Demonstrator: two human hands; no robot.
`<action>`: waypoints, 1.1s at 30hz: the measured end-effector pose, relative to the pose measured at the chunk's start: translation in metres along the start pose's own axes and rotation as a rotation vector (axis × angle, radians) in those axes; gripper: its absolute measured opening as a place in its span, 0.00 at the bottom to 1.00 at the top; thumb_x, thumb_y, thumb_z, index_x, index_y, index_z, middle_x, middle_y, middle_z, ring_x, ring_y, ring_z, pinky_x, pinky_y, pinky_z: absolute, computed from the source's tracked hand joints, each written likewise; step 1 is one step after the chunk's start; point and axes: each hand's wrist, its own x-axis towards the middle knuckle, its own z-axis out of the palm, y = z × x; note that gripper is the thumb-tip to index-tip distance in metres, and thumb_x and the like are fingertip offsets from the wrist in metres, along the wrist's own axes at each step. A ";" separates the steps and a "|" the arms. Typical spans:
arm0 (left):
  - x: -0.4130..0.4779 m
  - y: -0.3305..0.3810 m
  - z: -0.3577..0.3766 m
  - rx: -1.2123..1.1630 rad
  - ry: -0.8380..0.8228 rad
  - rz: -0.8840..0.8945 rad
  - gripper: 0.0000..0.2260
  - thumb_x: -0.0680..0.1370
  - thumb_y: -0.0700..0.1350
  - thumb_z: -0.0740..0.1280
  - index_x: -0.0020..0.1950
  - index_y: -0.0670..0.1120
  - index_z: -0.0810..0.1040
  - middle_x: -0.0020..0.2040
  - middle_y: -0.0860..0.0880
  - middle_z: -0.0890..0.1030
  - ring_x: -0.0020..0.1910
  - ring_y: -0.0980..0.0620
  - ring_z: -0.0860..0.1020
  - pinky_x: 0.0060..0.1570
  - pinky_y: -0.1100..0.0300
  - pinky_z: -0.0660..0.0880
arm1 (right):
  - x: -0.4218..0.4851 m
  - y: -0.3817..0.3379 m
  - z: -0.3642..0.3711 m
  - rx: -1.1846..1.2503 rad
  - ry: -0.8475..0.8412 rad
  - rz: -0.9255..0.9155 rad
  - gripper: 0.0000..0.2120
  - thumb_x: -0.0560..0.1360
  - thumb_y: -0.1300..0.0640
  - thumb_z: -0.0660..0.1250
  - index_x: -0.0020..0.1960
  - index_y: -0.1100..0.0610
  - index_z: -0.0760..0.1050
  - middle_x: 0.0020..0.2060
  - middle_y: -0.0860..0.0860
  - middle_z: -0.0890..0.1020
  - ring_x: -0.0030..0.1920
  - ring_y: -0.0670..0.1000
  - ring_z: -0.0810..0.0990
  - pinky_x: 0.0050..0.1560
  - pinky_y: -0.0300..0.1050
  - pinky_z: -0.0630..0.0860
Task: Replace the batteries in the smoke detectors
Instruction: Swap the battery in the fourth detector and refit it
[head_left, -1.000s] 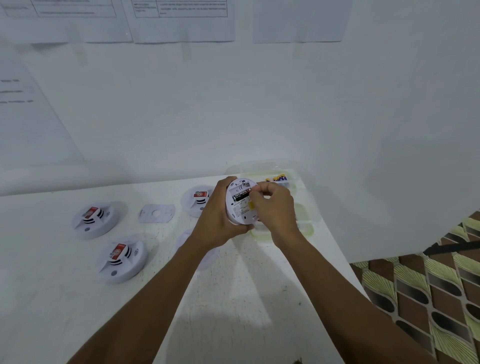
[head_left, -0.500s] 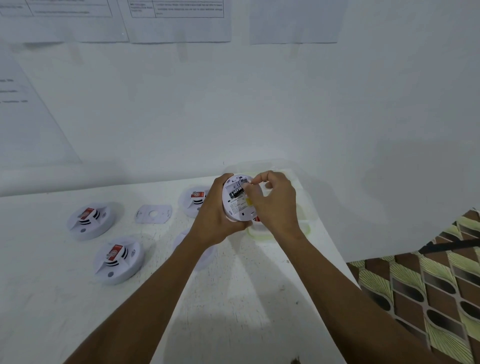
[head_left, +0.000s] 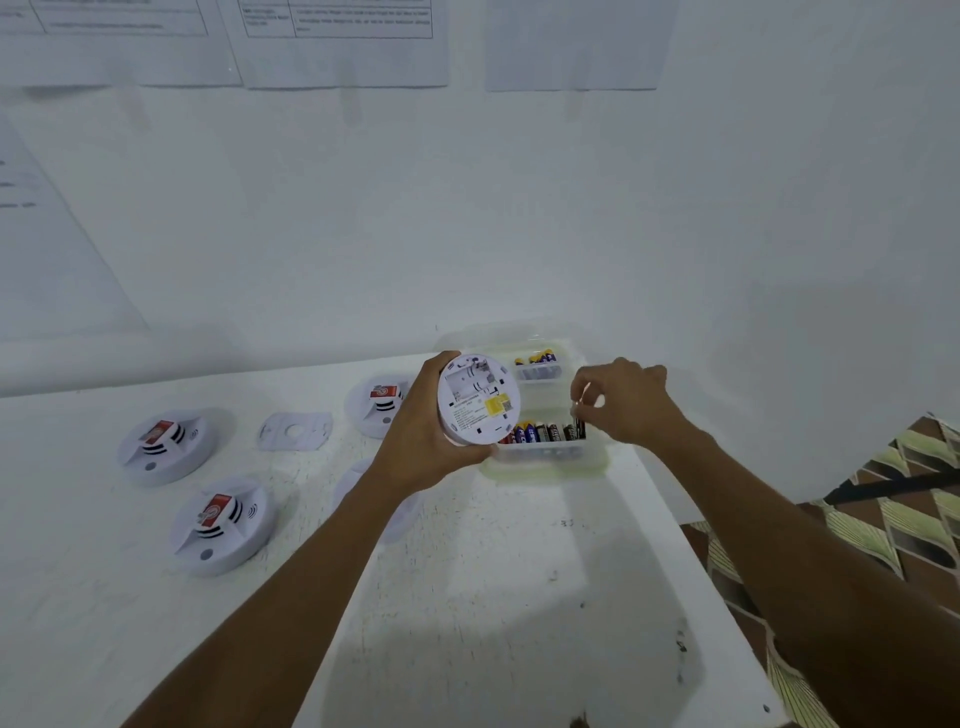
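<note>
My left hand (head_left: 421, 441) holds a white smoke detector (head_left: 478, 400) above the table, back side toward me; its battery bay shows no battery and a yellow label sits below it. My right hand (head_left: 623, 405) is over the clear plastic battery box (head_left: 545, 467), its fingertips pinched on a dark battery (head_left: 580, 428) that stands at the right end of the near row of batteries (head_left: 537, 432). A few more batteries (head_left: 537, 357) lie in the far compartment.
Three smoke detectors (head_left: 166, 447) (head_left: 221, 525) (head_left: 376, 405) rest face up on the white table (head_left: 467, 623), with a loose mounting plate (head_left: 296, 430) between them. A white round part (head_left: 353, 483) is half hidden under my left arm. The table ends at right above a patterned floor (head_left: 909, 493).
My right hand has left the detector's back and moved right to the battery box with a battery. The detector's battery bay, filled before, now shows no battery.
</note>
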 end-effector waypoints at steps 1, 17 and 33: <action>0.001 0.001 0.002 -0.002 -0.007 0.004 0.44 0.60 0.43 0.82 0.71 0.48 0.64 0.64 0.53 0.74 0.66 0.53 0.72 0.62 0.56 0.74 | 0.001 0.000 0.002 -0.079 -0.032 -0.017 0.04 0.74 0.48 0.69 0.43 0.46 0.76 0.37 0.42 0.83 0.49 0.45 0.76 0.53 0.51 0.60; 0.013 -0.004 0.001 -0.008 0.001 -0.014 0.42 0.61 0.40 0.83 0.70 0.49 0.65 0.63 0.55 0.74 0.65 0.56 0.73 0.60 0.66 0.72 | 0.051 -0.005 -0.010 0.232 0.091 -0.043 0.01 0.73 0.56 0.71 0.43 0.51 0.80 0.32 0.46 0.81 0.36 0.49 0.81 0.40 0.41 0.76; 0.024 -0.024 -0.032 0.072 0.014 -0.045 0.43 0.60 0.45 0.83 0.69 0.51 0.64 0.63 0.55 0.74 0.64 0.57 0.73 0.61 0.62 0.73 | 0.144 -0.043 0.037 -0.071 -0.162 0.095 0.09 0.66 0.53 0.79 0.39 0.48 0.79 0.40 0.47 0.82 0.43 0.51 0.81 0.47 0.44 0.72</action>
